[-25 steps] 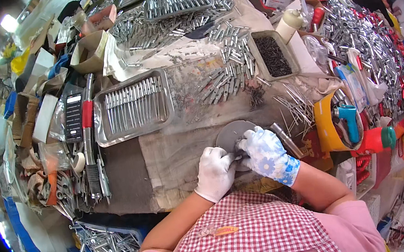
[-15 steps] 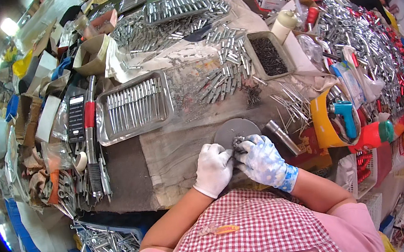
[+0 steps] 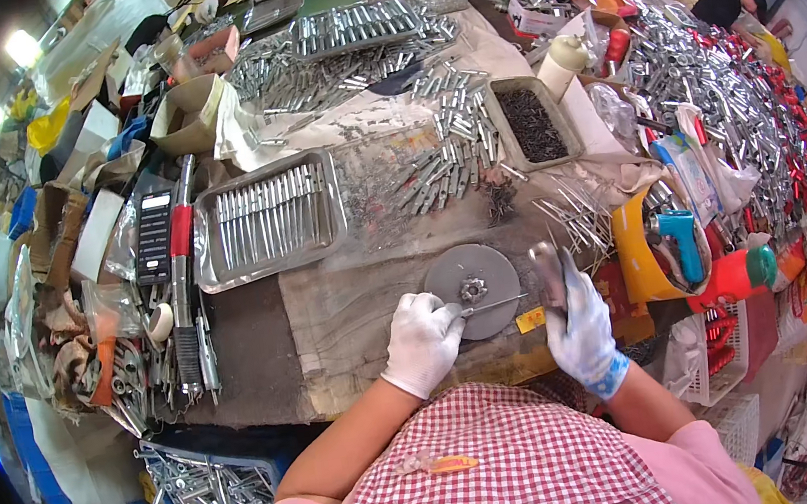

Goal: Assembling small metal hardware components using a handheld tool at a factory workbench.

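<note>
A round grey metal disc [image 3: 495, 276] lies on the worktable, with a small ring-shaped metal piece [image 3: 473, 290] at its middle. My left hand [image 3: 424, 342], in a white glove, is closed at the disc's left edge and pinches a thin metal rod [image 3: 500, 302] that reaches across the disc. To the right of the disc, my right hand [image 3: 579, 326], in a white glove with a blue-patterned cuff, is wrapped round a thick metal bar [image 3: 548, 272], held up and slightly blurred. A small yellow label [image 3: 531, 320] shows between disc and right hand.
A metal tray [image 3: 204, 246] with a row of metal shafts stands left. Behind the disc are piled metal parts [image 3: 439, 175] and a bin [image 3: 513, 159] of dark pins. Loose thin rods [image 3: 580, 215] and a yellow holder [image 3: 633, 249] with a teal tool [image 3: 683, 243] stand right.
My right hand has left the disc, moved right and picked up the thick metal bar that lay beside it. My left hand stays near the disc; the thin rod and ring-shaped piece are now uncovered.
</note>
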Tool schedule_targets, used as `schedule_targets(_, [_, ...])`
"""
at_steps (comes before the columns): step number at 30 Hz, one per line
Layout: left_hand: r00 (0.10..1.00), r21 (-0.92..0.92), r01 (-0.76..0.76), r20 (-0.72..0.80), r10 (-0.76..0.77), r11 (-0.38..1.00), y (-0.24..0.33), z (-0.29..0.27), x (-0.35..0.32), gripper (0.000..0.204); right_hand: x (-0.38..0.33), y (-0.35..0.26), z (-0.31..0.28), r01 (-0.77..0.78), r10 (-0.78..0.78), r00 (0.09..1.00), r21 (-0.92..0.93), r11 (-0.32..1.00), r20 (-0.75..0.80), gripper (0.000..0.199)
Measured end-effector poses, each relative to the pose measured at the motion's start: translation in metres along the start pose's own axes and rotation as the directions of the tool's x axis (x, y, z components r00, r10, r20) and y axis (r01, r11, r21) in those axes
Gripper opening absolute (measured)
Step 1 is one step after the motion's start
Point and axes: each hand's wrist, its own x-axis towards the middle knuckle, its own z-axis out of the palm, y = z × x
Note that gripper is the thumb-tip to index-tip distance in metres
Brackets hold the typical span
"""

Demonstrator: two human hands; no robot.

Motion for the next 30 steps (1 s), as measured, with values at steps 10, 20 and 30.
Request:
schedule_targets(10, [0.997,-0.016,-0.072,0.018,0.072,0.997,0.001,-0.003,0.001,0.017,-0.008,-0.023,0.005,0.013,-0.049,0.992,0.296,0.955,0.116,0.075])
schedule_targets(20, [0.996,-0.048,-0.077,-0.038,0.075,0.996,0.000,-0.002,0.002,0.010,-0.014,0.012,0.002,-0.292,0.303,0.930,-0.082,0.953,0.206,0.071])
schedule_targets(30, [0.931,-0.767,0.351,0.222,-0.291,0.537,0.035,-0.038,0.002,0.011,0.015,-0.002,0.032,0.121,-0.152,0.927,0.112,0.986,0.342,0.042])
